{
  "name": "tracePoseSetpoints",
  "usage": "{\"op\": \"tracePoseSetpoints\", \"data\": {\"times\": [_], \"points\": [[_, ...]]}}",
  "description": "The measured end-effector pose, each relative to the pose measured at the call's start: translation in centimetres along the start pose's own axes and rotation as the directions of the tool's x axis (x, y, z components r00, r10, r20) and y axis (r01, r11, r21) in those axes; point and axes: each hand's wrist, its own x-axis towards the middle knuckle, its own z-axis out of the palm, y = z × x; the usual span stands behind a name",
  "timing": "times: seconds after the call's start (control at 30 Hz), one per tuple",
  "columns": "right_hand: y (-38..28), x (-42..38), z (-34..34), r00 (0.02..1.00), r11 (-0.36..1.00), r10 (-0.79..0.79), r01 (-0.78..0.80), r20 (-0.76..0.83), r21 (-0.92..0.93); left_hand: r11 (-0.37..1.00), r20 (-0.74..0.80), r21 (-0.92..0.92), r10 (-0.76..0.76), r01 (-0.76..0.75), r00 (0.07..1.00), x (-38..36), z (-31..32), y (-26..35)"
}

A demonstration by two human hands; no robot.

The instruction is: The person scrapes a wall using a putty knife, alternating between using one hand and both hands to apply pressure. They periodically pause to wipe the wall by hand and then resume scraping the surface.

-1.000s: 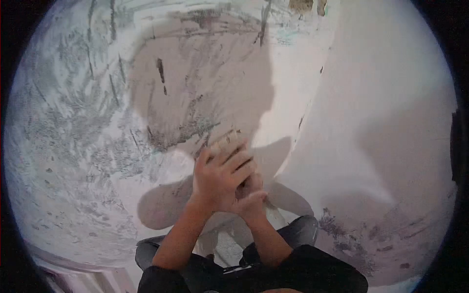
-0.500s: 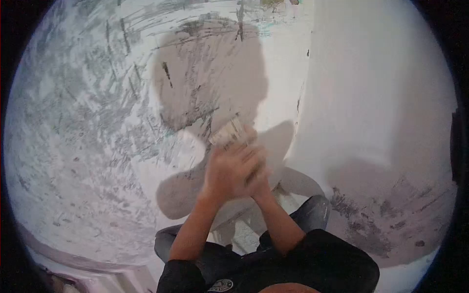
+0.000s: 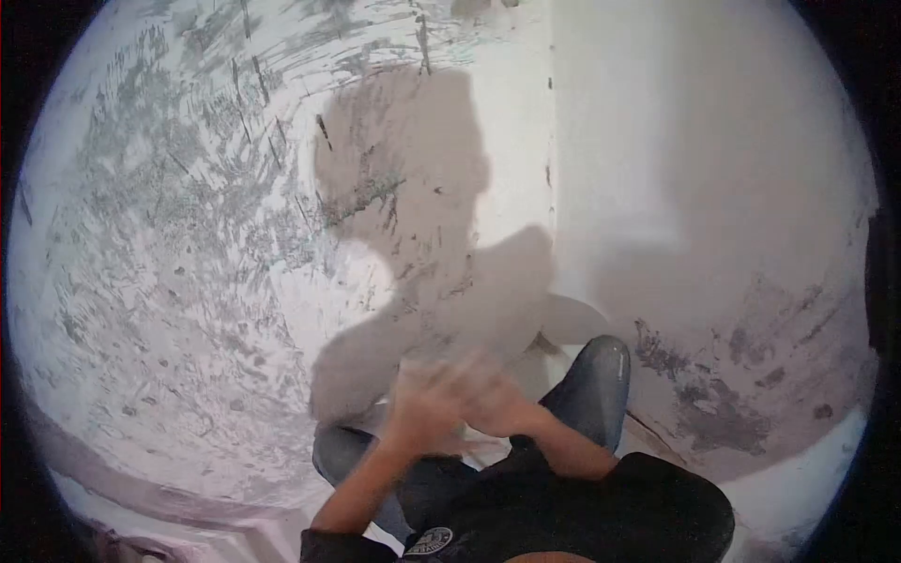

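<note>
- Where the left hand (image 3: pixel 424 410) overlaps the right hand (image 3: pixel 495 403) between the knees (image 3: pixel 603 371), blur hides the grip: we cannot tell whether anything is held
- Scraped wall (image 3: pixel 235 206): far side, left hand nearer; matt, grey-white, streaked
- Corner seam (image 3: pixel 552 131): far right, straight, long axis near to far, right hand nearer; smooth pale side wall (image 3: pixel 629 141) at right

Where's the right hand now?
In the head view, the right hand is below and slightly right of centre, between the left hand and the right knee; blur hides whether the hands touch.
</note>
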Motion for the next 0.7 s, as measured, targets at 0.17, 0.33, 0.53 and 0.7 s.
{"op": "tracePoseSetpoints", "data": {"times": [0.17,0.33,0.53,0.7], "points": [[-13.6,-0.3,-1.5,0.922,0.67,0.371,-0.183,0.11,-0.72,0.777,0.086,0.05,-0.629,0.627,0.773,-3.1,-4.5,1.0],[-8.0,-4.0,0.4,0.965,0.732,-0.179,0.261,0.192,-0.629,0.982,-0.338,0.126,0.173,-0.137,0.925,-2.9,2.0,10.0],[-11.5,-2.3,-7.6,0.962,0.923,0.246,-0.27,-0.12,-0.274,0.747,-0.437,0.118,-0.553,0.654,0.709,-8.8,-3.4,1.3],[-5.5,9.1,-7.8,0.881,0.848,0.312,-0.088,-0.357,0.523,0.882,-0.45,-0.005,-0.423,0.472,0.786,-1.1,-3.3,3.2]]}}
